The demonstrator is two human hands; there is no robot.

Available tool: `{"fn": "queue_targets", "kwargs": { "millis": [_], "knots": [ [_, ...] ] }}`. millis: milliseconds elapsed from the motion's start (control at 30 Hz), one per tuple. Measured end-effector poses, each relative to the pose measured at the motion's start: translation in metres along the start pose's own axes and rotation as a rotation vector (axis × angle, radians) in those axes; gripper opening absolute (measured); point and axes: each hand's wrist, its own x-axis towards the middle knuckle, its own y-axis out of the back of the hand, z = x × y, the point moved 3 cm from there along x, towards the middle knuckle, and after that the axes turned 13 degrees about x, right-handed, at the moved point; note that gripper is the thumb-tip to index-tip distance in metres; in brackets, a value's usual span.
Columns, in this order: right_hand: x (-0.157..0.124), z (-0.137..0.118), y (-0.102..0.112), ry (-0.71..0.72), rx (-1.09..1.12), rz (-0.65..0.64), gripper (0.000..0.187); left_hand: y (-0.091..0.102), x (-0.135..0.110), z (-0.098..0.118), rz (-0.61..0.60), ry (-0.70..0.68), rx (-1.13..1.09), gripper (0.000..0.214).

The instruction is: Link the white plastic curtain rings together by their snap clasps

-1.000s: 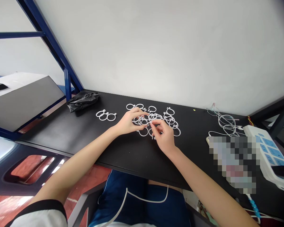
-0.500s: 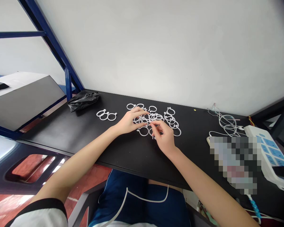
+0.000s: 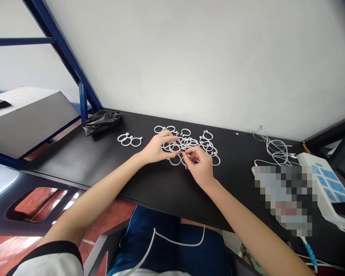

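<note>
A heap of white plastic rings [image 3: 207, 147] lies on the black table [image 3: 149, 180] near the wall. My left hand [image 3: 156, 147] rests at the heap's left side, its fingers pinched on a white ring [image 3: 174, 146]. My right hand [image 3: 200, 165] is just right of it, with thumb and forefinger closed on the same ring. A joined row of three rings [image 3: 129, 140] lies apart to the left.
A crumpled black bag [image 3: 101, 121] sits at the table's back left by a blue steel frame [image 3: 81, 100]. White cables [image 3: 276, 150] and a white and blue power strip [image 3: 327, 188] occupy the right end. A blurred patch hides something there.
Both hands stayed over the heap. Their fingertips have drawn closer together around the ring.
</note>
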Motion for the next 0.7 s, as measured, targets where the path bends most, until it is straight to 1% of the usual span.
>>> {"fn": "queue_targets", "kwargs": {
  "millis": [100, 133, 233, 333, 467, 533, 700],
  "knots": [
    [0.002, 0.003, 0.002, -0.029, 0.009, 0.045, 0.006, 0.002, 0.001, 0.002, 0.01, 0.012, 0.013, 0.032],
    [0.002, 0.004, 0.002, -0.035, 0.011, 0.047, 0.01, 0.002, 0.001, 0.003, 0.012, 0.018, 0.017, 0.031],
    [0.002, 0.004, 0.001, -0.027, 0.027, 0.005, 0.022, 0.004, 0.001, 0.006, 0.011, 0.024, 0.013, 0.031],
    [0.002, 0.003, -0.002, -0.029, 0.055, -0.046, 0.022, 0.005, 0.001, 0.009, 0.002, 0.03, -0.028, 0.032],
    [0.001, 0.002, -0.003, -0.094, 0.081, -0.071, 0.017, 0.008, 0.001, 0.013, 0.01, 0.068, -0.138, 0.03],
    [0.0, 0.001, -0.003, -0.118, 0.111, -0.104, 0.018, 0.008, 0.002, 0.014, 0.003, 0.093, -0.207, 0.031],
    [-0.001, -0.002, -0.006, -0.091, 0.159, -0.186, 0.023, 0.004, 0.004, 0.011, -0.08, 0.123, -0.43, 0.032]
  ]
}}
